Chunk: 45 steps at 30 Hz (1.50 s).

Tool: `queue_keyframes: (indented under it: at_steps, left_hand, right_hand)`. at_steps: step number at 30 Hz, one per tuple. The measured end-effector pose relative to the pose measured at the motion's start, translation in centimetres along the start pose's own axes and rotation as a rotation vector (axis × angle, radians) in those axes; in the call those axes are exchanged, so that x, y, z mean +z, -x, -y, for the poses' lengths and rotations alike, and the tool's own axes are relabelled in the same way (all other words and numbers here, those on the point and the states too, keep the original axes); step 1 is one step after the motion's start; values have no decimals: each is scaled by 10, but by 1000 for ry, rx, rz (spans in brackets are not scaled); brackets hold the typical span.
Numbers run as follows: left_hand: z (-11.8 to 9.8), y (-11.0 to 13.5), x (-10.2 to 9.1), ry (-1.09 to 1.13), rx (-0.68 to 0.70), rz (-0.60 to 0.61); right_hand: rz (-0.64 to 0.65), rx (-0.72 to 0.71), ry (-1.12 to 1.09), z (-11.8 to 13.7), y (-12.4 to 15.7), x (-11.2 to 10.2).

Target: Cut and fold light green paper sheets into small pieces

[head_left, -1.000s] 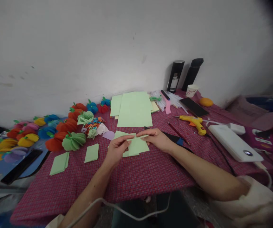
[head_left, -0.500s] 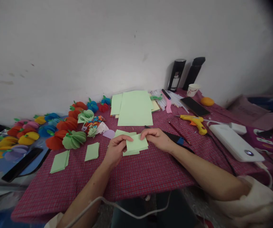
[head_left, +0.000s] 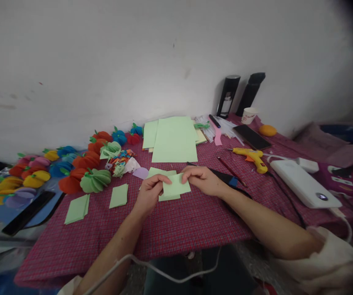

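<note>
Between my hands is a small pale green paper (head_left: 173,186), held just above other green pieces lying on the cloth. My left hand (head_left: 150,192) pinches its left edge between thumb and fingers. At the right top corner, my right hand (head_left: 202,180) pinches it the same way. Under and behind it more green paper pieces (head_left: 156,171) show in part. Two small stacks of green paper, one nearer (head_left: 119,196) and one farther left (head_left: 77,209), lie left of my hands. Large green sheets (head_left: 175,139) lie behind.
Paper pumpkins (head_left: 95,180) in many colours crowd the left, beside paper scraps (head_left: 121,162). On the right lie a yellow glue gun (head_left: 251,157), a pencil (head_left: 231,171), a black phone (head_left: 251,137), a white power bank (head_left: 305,184) and a paper cup (head_left: 249,116). A white cable (head_left: 170,278) crosses in front.
The small green paper in my hands has shifted slightly, with its lower pieces offset differently at the right edge. Both hands keep their pinch and stay nearly in place.
</note>
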<state>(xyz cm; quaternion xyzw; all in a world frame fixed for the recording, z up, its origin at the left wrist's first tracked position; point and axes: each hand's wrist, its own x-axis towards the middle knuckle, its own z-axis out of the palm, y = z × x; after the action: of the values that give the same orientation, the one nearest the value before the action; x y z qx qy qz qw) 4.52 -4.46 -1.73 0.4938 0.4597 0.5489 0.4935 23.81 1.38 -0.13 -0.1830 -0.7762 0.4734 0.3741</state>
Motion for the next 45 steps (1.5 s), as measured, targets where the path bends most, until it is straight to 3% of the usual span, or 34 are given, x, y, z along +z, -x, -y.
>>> queue_keyframes:
  at_steps: [8,13,18,22,30,34,39,45]
  left_hand:
    - [-2,0,-4,-145,63,26]
    - [-6,-1,-5,-31,111,83]
    - [-9,-2,4,-183,-20,36]
    - [-7,-1,9,-284,-100,83]
    - [-8,0,8,-420,35,91]
    - [-8,0,6,-415,29,98]
    - [-7,0,5,-377,-28,125]
    - [-6,-1,7,-477,53,186]
  right_hand:
    - [24,-67,86,1,-1,0]
    - [18,-56,103,-2,-1,2]
    - [27,-49,129,-4,-1,4]
    - [44,-61,179,-7,0,5]
    - [69,-96,200,-10,1,7]
    - [52,5,121,-8,1,6]
    - [-18,208,-181,-1,-1,3]
    - [61,291,-28,-8,-3,10]
